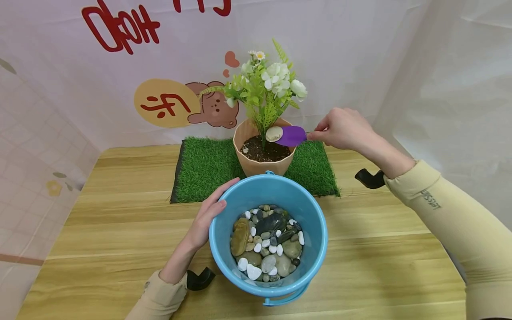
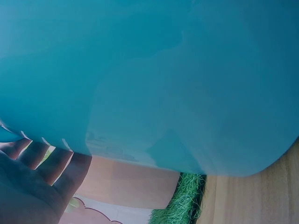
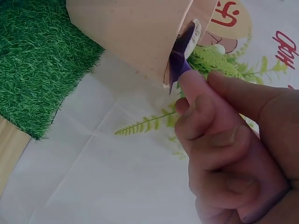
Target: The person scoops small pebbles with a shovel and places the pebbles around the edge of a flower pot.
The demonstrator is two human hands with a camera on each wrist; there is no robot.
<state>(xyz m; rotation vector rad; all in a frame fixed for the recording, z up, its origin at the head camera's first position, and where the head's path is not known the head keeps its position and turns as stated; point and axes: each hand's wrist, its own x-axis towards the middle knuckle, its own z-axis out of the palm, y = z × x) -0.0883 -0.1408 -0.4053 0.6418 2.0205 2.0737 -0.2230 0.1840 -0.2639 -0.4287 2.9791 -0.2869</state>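
My right hand (image 1: 345, 129) grips the pink handle (image 3: 224, 135) of a small trowel with a purple blade (image 1: 293, 136). On the blade lies a pale, flat, rounded stone (image 1: 274, 134), over the rim of a peach flowerpot (image 1: 264, 166). The pot holds dark soil (image 1: 266, 153) and a plant with white flowers (image 1: 276, 78). My left hand (image 1: 203, 220) rests against the left side of a blue bucket (image 1: 322, 231), thumb at the rim; its fingers (image 2: 74, 170) lie fairly straight along the outer wall. Inside the bucket are many stones (image 1: 272, 222), dark, brown and white.
Under the pot lies a green turf mat (image 1: 204, 164) on the wooden table (image 1: 132, 213). A pale printed cloth (image 1: 320, 40) hangs behind the plant. The bucket's handle (image 1: 286, 301) hangs down at the near side.
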